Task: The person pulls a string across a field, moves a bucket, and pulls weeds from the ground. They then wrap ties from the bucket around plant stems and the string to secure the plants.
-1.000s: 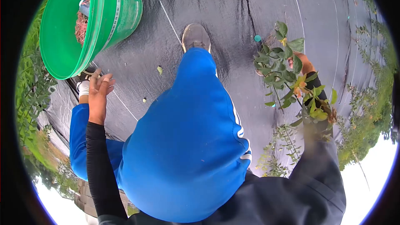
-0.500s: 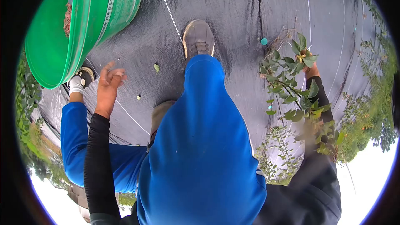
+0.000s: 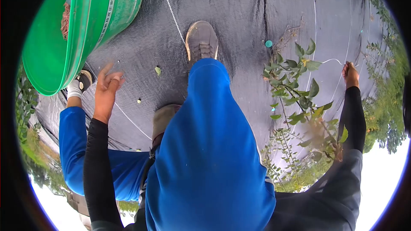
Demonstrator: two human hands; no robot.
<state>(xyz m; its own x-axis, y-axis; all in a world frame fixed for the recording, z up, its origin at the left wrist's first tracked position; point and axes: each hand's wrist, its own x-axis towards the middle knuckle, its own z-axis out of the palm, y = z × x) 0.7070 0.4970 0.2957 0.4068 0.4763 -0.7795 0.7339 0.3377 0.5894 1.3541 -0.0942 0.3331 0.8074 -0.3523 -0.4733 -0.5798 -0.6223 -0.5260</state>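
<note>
My right hand (image 3: 351,76) is closed, pinching the end of a thin white string (image 3: 331,60) that runs left to the leafy branch (image 3: 295,87). The string meets the branch near a small yellow spot among the leaves, and my hand is apart from the foliage. On the left, my left hand (image 3: 107,94) hangs over the black ground sheet with its fingers apart, slightly blurred. Nothing shows in it. The green bucket (image 3: 87,25) lies tilted above it, with reddish-brown strands (image 3: 65,21) inside.
My blue-trousered knee (image 3: 209,72) and brown shoe (image 3: 201,40) fill the middle. At left is a foot in a white sock (image 3: 73,89). Black ground sheet (image 3: 231,13) with white lines and teal discs (image 3: 269,43) spreads below. Greenery (image 3: 389,90) borders the right.
My right hand has moved away from the branch, to the right and down, drawing the white string out into view. My left hand has barely moved.
</note>
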